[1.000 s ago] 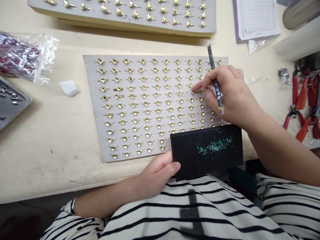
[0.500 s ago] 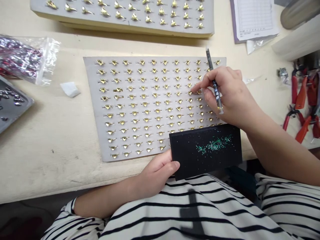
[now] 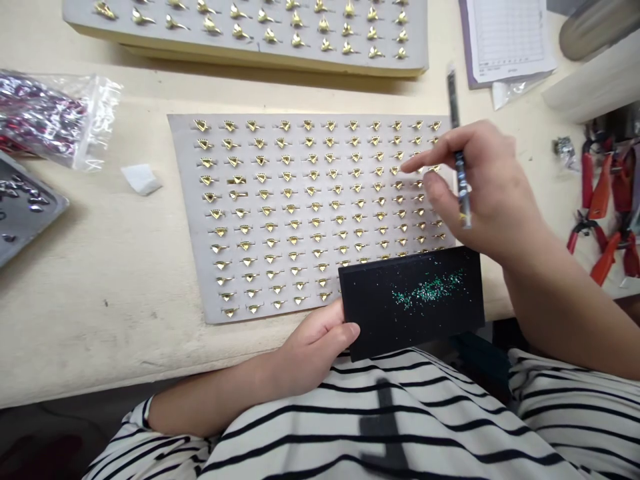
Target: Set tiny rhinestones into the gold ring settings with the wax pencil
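My left hand [image 3: 320, 343] grips the left edge of a black tray [image 3: 373, 310], thumb on top and fingers beneath. Tiny green and clear sparkling stones [image 3: 430, 290] lie scattered across it. Between the fingers of my right hand [image 3: 480, 187] rests a slim dark patterned pen-like stick [image 3: 456, 127], tilted nearly upright. The index finger stretches out over the grey foam board [image 3: 183, 167], its tip close to a gold ring [image 3: 396, 171]. Rows of gold rings with triangular heads stand in slots in this board. My right hand hides some of those on the right.
Behind lies another thick foam board [image 3: 250, 50] with gold rings. At left are a plastic bag of shiny pieces [image 3: 45, 117], a grey tray [image 3: 30, 213] and a white paper scrap [image 3: 141, 179]. A notepad [image 3: 510, 40] and red-handled pliers [image 3: 603, 187] lie at right.
My right hand has moved to the right with the stick, its index fingertip lifting from one ring toward another column. My left hand and the black tray have stayed in place.
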The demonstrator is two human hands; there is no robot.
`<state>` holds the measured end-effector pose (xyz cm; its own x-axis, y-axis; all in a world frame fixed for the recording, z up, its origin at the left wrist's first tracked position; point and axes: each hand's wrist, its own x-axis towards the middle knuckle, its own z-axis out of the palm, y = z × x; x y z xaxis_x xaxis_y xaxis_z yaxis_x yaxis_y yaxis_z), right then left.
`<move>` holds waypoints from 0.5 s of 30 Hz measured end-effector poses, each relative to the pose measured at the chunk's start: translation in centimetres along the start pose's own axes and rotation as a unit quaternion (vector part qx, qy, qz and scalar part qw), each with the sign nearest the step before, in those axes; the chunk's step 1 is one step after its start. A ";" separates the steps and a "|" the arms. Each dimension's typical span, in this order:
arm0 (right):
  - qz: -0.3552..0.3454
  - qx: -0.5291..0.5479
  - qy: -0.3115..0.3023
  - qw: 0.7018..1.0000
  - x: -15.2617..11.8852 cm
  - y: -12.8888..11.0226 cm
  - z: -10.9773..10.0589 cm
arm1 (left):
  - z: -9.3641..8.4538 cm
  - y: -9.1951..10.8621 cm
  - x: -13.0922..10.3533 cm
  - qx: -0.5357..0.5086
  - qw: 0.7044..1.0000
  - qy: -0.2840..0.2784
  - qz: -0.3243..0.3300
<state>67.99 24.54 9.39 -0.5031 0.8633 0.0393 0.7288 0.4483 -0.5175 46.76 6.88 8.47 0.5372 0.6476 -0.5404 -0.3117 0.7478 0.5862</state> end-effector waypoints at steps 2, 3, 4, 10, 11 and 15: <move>0.028 -0.018 0.033 0.999 -0.7 0.7 -0.7 | 0.0 0.1 0.0 -0.002 1.000 -0.003 -0.001; 0.045 -0.032 0.051 0.997 -1.1 1.3 -1.1 | 0.0 0.1 0.1 -0.004 1.000 -0.006 0.000; 0.063 -0.049 0.061 0.995 -1.4 2.0 -1.3 | 0.0 0.1 0.1 -0.006 1.000 -0.009 -0.001; 0.104 -0.110 0.114 0.982 -2.5 7.2 -0.8 | -0.1 -0.4 0.0 -0.017 1.000 -0.008 -0.005; 0.104 -0.108 0.110 0.983 -2.5 7.9 -0.5 | -0.1 -0.4 0.0 -0.013 1.000 -0.003 -0.007; 0.097 -0.127 0.077 0.984 -2.1 9.0 0.2 | -0.1 -0.6 0.0 -0.003 1.000 0.011 -0.014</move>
<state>75.50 26.70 4.46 -0.2803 0.9547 0.0996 0.9071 0.2974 -0.2979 46.87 6.47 8.04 0.5278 0.6298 -0.5699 -0.3016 0.7662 0.5675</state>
